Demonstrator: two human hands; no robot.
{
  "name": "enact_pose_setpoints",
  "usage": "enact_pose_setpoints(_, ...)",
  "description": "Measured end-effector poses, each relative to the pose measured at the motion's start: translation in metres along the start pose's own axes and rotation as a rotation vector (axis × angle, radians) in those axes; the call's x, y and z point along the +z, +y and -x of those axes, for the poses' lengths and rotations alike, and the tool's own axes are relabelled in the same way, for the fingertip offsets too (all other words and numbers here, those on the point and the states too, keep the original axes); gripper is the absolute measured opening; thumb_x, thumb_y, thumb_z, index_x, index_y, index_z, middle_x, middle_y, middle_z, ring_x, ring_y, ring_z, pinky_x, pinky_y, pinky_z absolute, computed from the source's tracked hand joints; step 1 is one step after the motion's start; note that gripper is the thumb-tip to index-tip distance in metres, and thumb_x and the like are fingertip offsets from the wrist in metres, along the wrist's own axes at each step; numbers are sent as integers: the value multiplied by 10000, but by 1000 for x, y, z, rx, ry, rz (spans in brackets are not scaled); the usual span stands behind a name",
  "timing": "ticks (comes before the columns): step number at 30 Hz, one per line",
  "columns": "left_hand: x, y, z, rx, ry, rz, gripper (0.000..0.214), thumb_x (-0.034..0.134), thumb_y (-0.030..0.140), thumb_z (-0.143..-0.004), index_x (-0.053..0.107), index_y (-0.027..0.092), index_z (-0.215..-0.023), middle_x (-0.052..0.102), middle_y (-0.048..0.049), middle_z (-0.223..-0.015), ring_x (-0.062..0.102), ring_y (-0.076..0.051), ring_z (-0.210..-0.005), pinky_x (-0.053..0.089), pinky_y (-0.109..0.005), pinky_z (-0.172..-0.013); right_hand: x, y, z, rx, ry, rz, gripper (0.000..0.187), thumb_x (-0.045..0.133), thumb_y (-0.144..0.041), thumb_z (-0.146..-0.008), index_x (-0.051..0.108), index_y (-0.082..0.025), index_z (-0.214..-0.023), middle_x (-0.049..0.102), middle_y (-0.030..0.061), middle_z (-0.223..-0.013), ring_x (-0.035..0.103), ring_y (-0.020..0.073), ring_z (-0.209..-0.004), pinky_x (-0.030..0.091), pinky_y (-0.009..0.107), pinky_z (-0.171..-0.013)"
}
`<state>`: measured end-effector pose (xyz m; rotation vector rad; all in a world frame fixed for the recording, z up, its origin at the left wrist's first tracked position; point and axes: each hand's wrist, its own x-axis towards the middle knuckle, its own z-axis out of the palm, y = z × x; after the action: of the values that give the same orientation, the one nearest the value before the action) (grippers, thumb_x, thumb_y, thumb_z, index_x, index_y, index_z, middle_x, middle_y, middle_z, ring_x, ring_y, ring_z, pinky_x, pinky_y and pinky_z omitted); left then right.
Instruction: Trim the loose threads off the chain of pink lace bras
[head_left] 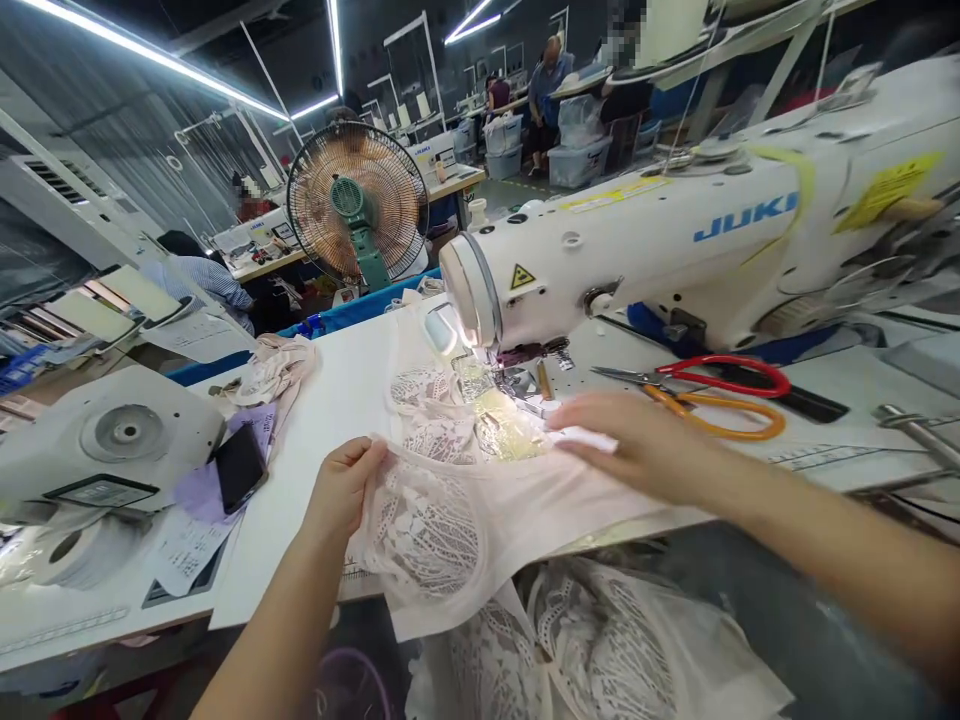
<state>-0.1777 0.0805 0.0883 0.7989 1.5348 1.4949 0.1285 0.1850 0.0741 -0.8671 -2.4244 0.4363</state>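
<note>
A pale pink lace bra [431, 525] lies across the front edge of the sewing table, partly hanging over. My left hand [341, 490] pinches its upper edge between thumb and fingers, left of the needle area. My right hand [637, 445], slightly blurred, is by the bra's right part, close to the presser foot [517, 385]. Its thumb and fingers are apart, with something bright white showing between them. The white sewing machine [637, 250] reaches over the cloth from the right, its lamp lighting the stitching spot. Below the table edge hang more lace bra pieces [607, 640].
Scissors [720, 395] with red and orange handles lie right of the needle. To the left are a phone [240, 468], a tape roll [82, 550] and another machine [112, 435]. A fan [356, 205] stands behind the table; several people work at the back.
</note>
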Motion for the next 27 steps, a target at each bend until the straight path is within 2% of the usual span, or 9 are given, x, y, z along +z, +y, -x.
enact_pose_setpoints(1,1,3,3,13,0,-9,321,850,391,-464,666,142,-547,593,22,-533,496,-87,-518,396,-198,-513,13,-19,-6,-88,-54,-61,230,602,-376,-813,641,-241,-996,699,50,-1013,628,233,-962,496,338,-831)
enact_pose_setpoints(2,1,6,7,24,2,-21,321,850,400,-467,677,145,-558,597,20,-538,498,-89,-524,396,-198,-516,25,-36,-12,-176,-105,-146,327,657,-373,-780,617,-196,-1052,682,88,-1064,615,248,-991,491,358,-848)
enact_pose_setpoints(4,0,11,16,65,-3,-47,308,843,410,-491,701,153,-585,619,7,-569,513,-99,-548,406,-205,-530,43,-60,-23,-242,-178,-256,491,754,-383,-694,589,-145,-1090,667,124,-1053,604,265,-975,493,378,-828)
enact_pose_setpoints(5,-2,13,21,104,-13,-62,289,834,407,-519,709,158,-594,630,-1,-591,519,-103,-560,410,-209,-537,48,-68,-27,-243,-195,-296,497,772,-360,-676,588,-131,-1077,664,129,-1020,604,266,-945,496,380,-797)
enact_pose_setpoints(7,-7,17,31,221,-68,-104,221,798,381,-606,723,173,-617,650,-16,-639,530,-112,-578,415,-220,-544,53,-77,-29,-212,-187,-351,351,752,-271,-700,608,-133,-990,658,103,-921,607,234,-846,495,341,-712)
enact_pose_setpoints(11,-18,23,52,496,-200,-195,76,715,279,-736,748,219,-703,684,-46,-718,578,-157,-638,450,-264,-574,47,-85,-20,-259,-110,-417,46,623,-161,-772,611,-150,-815,622,54,-767,566,165,-675,441,263,-583)
enact_pose_setpoints(14,-20,28,67,611,-219,-226,74,689,253,-759,762,249,-745,690,-60,-717,599,-184,-640,474,-292,-559,41,-94,-8,-399,-16,-365,101,524,-176,-838,615,-152,-801,606,60,-725,538,166,-644,412,265,-557)
enact_pose_setpoints(19,-12,36,90,702,-130,-221,62,725,323,-713,774,287,-703,684,-63,-630,613,-210,-583,504,-320,-505,32,-108,11,-432,40,-267,148,493,-171,-860,620,-158,-784,622,78,-733,551,186,-654,413,284,-561)
enact_pose_setpoints(27,-4,44,128,725,-126,-315,89,705,311,-735,779,262,-726,669,-74,-641,612,-203,-564,489,-296,-480,18,-118,40,-408,33,-284,138,521,-156,-850,645,-144,-790,624,70,-713,556,174,-623,413,270,-546)
